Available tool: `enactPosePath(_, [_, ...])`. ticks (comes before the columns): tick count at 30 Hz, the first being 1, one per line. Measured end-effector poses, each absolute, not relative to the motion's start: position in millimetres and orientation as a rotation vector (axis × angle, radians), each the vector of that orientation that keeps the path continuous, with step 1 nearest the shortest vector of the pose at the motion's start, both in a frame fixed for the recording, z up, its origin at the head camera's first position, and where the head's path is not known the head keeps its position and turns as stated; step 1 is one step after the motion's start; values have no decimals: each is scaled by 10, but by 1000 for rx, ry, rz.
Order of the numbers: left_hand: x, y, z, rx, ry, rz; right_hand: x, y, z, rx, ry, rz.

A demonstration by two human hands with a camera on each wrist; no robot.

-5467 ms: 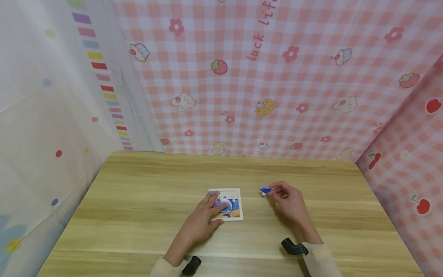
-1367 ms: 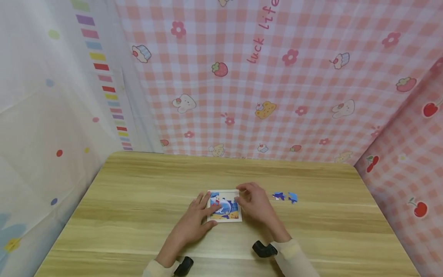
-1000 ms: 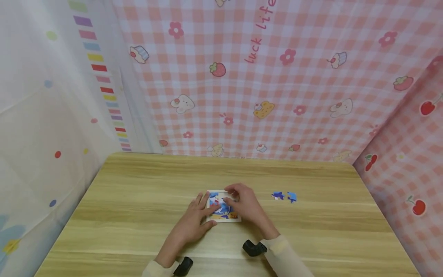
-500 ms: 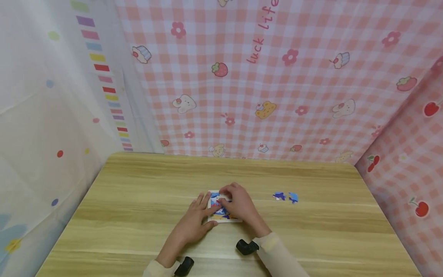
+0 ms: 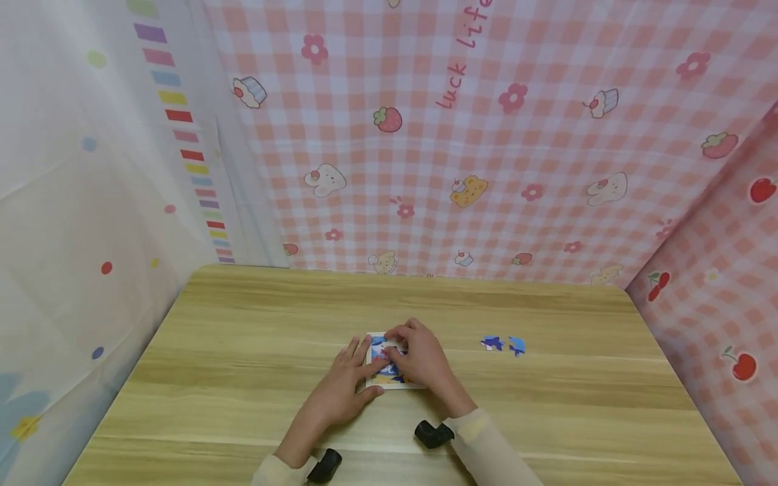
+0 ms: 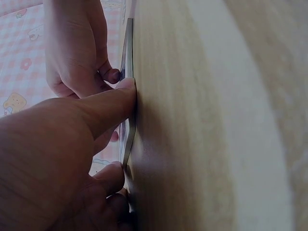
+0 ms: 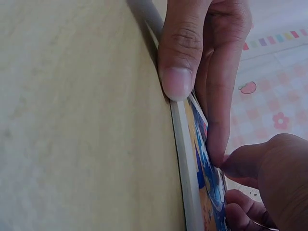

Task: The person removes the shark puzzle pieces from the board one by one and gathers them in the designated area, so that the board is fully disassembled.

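A small square picture puzzle with a white border [image 5: 395, 387] lies on the table. My left hand [image 5: 340, 391] is spread over its left side, fingers mostly straight; in the right wrist view the left thumb [image 7: 177, 79] presses the near edge of the board [image 7: 192, 192] and a finger lies on the picture. My right hand [image 5: 424, 358] is over the upper right part, thumb and index bent close together at the surface; whether a piece is between them is hidden. Two loose blue pieces, one with purple [image 5: 491, 343] and one lighter [image 5: 516, 345], lie to the right.
The light wooden table [image 5: 255, 324] backs onto a pink checked cloth [image 5: 425, 148]. A white dotted cloth [image 5: 61, 236] hangs at the left, and a red checked one with cherries [image 5: 717, 304] at the right. Black wrist devices are on the left [image 5: 325, 466] and right [image 5: 434, 434] arms.
My right hand has come from the right side, where it pinched a blue piece, onto the puzzle, and has barely moved in the last half second. My left hand has stayed on the puzzle.
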State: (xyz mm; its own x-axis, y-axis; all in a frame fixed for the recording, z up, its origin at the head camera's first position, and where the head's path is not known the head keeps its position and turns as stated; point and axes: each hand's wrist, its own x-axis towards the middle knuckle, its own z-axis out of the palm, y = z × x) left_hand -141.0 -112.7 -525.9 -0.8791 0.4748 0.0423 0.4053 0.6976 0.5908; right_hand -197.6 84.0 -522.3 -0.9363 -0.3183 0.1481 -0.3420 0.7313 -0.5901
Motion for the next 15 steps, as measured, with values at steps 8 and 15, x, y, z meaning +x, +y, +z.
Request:
enactPosePath(8, [-1409, -1128, -5257, 733, 2784, 950, -1992, 811, -5264, 503, -2878, 1002])
enactPosePath(15, [-1407, -1141, -5297, 767, 2804, 963, -1986, 794, -5263, 478, -2843, 1063])
